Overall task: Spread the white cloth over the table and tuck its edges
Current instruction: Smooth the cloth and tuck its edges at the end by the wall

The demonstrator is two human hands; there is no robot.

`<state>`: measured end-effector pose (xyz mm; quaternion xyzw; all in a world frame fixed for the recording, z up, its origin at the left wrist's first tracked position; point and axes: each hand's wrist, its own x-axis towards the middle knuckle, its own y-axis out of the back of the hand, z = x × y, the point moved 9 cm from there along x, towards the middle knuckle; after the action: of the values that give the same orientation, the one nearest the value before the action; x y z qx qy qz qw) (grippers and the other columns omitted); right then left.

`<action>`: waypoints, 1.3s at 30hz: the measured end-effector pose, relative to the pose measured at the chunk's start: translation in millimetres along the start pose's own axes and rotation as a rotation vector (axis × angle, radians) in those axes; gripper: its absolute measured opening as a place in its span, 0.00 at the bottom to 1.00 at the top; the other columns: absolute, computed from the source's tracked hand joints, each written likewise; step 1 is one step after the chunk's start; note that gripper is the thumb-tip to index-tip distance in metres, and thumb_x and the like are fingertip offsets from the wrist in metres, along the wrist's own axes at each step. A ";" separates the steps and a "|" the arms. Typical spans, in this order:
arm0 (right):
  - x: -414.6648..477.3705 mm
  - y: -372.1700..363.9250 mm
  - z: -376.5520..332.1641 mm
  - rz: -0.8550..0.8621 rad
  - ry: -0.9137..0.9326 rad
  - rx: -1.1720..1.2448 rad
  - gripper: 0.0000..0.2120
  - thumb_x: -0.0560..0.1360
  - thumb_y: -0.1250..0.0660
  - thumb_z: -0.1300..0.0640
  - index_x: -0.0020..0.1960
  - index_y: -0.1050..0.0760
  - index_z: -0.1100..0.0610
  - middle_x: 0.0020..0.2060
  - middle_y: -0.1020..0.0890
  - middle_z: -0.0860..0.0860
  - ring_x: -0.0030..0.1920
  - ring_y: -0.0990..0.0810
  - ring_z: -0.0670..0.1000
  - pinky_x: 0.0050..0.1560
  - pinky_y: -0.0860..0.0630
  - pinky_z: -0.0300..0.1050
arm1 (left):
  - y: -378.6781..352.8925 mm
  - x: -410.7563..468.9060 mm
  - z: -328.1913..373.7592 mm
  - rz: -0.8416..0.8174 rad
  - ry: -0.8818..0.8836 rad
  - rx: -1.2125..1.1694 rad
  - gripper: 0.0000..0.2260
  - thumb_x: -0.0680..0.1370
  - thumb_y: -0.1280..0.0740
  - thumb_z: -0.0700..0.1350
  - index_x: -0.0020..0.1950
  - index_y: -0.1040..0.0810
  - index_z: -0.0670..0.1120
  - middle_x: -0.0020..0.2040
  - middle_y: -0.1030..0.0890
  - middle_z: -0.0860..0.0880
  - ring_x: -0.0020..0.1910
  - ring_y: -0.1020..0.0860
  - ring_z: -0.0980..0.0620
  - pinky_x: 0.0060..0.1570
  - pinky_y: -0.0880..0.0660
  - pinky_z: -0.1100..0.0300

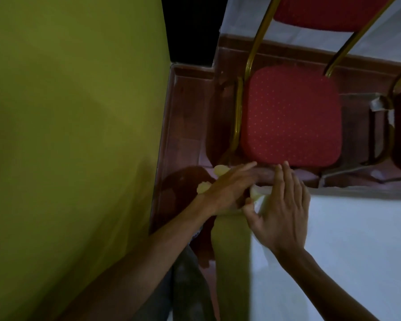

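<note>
At the table corner (252,193), both hands (280,205) flat on white cloth (357,251).

No lettering, label, brand mark, number or sign can be read anywhere in this dim view. The red chair (291,117) carries only a pattern of small pale dots on its upholstery, and the white cloth (347,251) and the green wall (74,112) are plain, unmarked surfaces.

A red chair (289,117) stands on the brown floor (185,126) beside a green wall (74,135).
</note>
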<state>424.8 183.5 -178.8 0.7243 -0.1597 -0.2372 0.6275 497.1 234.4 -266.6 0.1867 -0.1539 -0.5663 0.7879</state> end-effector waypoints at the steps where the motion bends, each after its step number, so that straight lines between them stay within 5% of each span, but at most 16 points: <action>1: 0.2 -0.1 -0.4 0.003 0.000 -0.001 0.46 0.75 0.46 0.33 0.80 0.42 0.66 0.80 0.39 0.62 0.80 0.39 0.60 0.79 0.43 0.59 | -4.6 2.7 -2.9 0.010 -0.014 -0.037 0.22 0.75 0.27 0.40 0.69 0.24 0.45 0.72 0.26 0.47 0.77 0.37 0.51 0.75 0.37 0.46; 4: -0.3 -0.6 -0.5 0.013 -0.008 -0.006 0.47 0.74 0.46 0.33 0.80 0.42 0.66 0.80 0.39 0.61 0.80 0.40 0.60 0.80 0.45 0.59 | -13.5 -3.4 -32.5 0.088 0.079 -0.096 0.13 0.74 0.26 0.39 0.58 0.19 0.44 0.60 0.18 0.47 0.64 0.23 0.48 0.63 0.26 0.46; 8: -1.1 0.4 -3.9 0.029 0.014 -0.024 0.47 0.74 0.46 0.32 0.78 0.38 0.67 0.77 0.33 0.63 0.78 0.35 0.61 0.78 0.42 0.61 | -45.4 -41.7 -86.3 0.045 0.224 0.063 0.13 0.76 0.33 0.42 0.60 0.21 0.44 0.58 0.18 0.45 0.58 0.20 0.45 0.63 0.26 0.49; 11: -1.4 0.9 -4.8 0.027 0.021 -0.032 0.45 0.73 0.45 0.35 0.78 0.37 0.67 0.76 0.31 0.63 0.77 0.34 0.62 0.76 0.40 0.63 | -71.8 -79.6 -133.6 -0.128 0.414 0.267 0.21 0.77 0.46 0.50 0.65 0.24 0.46 0.63 0.21 0.45 0.66 0.24 0.42 0.71 0.34 0.49; 14: -0.9 0.4 -4.3 0.022 0.025 -0.033 0.43 0.73 0.44 0.37 0.77 0.36 0.67 0.74 0.29 0.63 0.76 0.32 0.62 0.76 0.40 0.63 | -69.4 -111.4 -150.2 -0.216 0.609 0.233 0.21 0.81 0.40 0.44 0.75 0.31 0.43 0.73 0.28 0.42 0.77 0.37 0.41 0.77 0.44 0.50; 18: -1.4 2.0 -5.7 0.040 0.019 -0.023 0.42 0.74 0.43 0.37 0.76 0.34 0.67 0.72 0.27 0.64 0.74 0.30 0.63 0.75 0.38 0.64 | -28.0 -108.0 -128.7 0.181 0.575 0.022 0.23 0.82 0.40 0.52 0.75 0.29 0.44 0.72 0.26 0.44 0.75 0.31 0.45 0.70 0.29 0.47; 23: -2.9 3.2 -5.7 0.048 0.001 -0.011 0.43 0.74 0.44 0.36 0.76 0.34 0.68 0.73 0.27 0.64 0.74 0.30 0.63 0.74 0.37 0.64 | 7.4 -48.7 -40.9 0.402 0.398 -0.511 0.20 0.86 0.47 0.51 0.76 0.30 0.47 0.77 0.31 0.51 0.79 0.40 0.54 0.77 0.40 0.52; 28: -2.0 4.2 -4.7 0.062 0.008 0.002 0.43 0.74 0.44 0.36 0.76 0.35 0.68 0.73 0.28 0.64 0.74 0.30 0.62 0.74 0.37 0.64 | -20.3 -26.1 -24.8 0.218 0.428 -0.735 0.21 0.86 0.50 0.51 0.70 0.23 0.48 0.73 0.27 0.52 0.78 0.39 0.58 0.78 0.42 0.52; 31: -1.1 3.5 -4.5 0.062 0.019 0.001 0.42 0.74 0.43 0.38 0.76 0.35 0.67 0.73 0.27 0.64 0.74 0.31 0.62 0.74 0.37 0.63 | -39.5 -37.1 -45.6 0.174 0.403 -0.518 0.21 0.86 0.52 0.50 0.70 0.24 0.49 0.73 0.26 0.53 0.79 0.41 0.56 0.78 0.47 0.57; 34: 0.0 3.0 -3.6 0.052 0.013 0.001 0.41 0.73 0.42 0.39 0.76 0.35 0.67 0.73 0.27 0.64 0.74 0.31 0.62 0.74 0.37 0.62 | -89.7 -50.2 -97.0 -0.015 0.405 -0.239 0.23 0.85 0.53 0.53 0.76 0.31 0.49 0.77 0.31 0.47 0.80 0.41 0.46 0.79 0.48 0.48; 37: 0.9 4.9 -5.2 0.059 0.016 0.000 0.41 0.73 0.42 0.40 0.76 0.34 0.67 0.72 0.26 0.64 0.73 0.30 0.62 0.74 0.37 0.63 | -131.9 -77.7 -165.7 -0.239 0.671 -0.183 0.31 0.81 0.58 0.62 0.81 0.42 0.51 0.81 0.39 0.47 0.81 0.46 0.43 0.78 0.49 0.40; 39: 0.6 4.7 -4.4 0.052 0.014 0.003 0.40 0.73 0.42 0.40 0.76 0.34 0.66 0.72 0.26 0.64 0.73 0.29 0.63 0.73 0.37 0.63 | -120.5 -88.3 -176.7 -0.180 0.837 -0.285 0.26 0.85 0.55 0.54 0.82 0.46 0.47 0.82 0.43 0.45 0.81 0.49 0.46 0.80 0.57 0.47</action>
<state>428.0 186.1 -173.8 0.7225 -0.1744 -0.2155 0.6333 449.3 304.7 -481.8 0.3019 0.2744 -0.5239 0.7478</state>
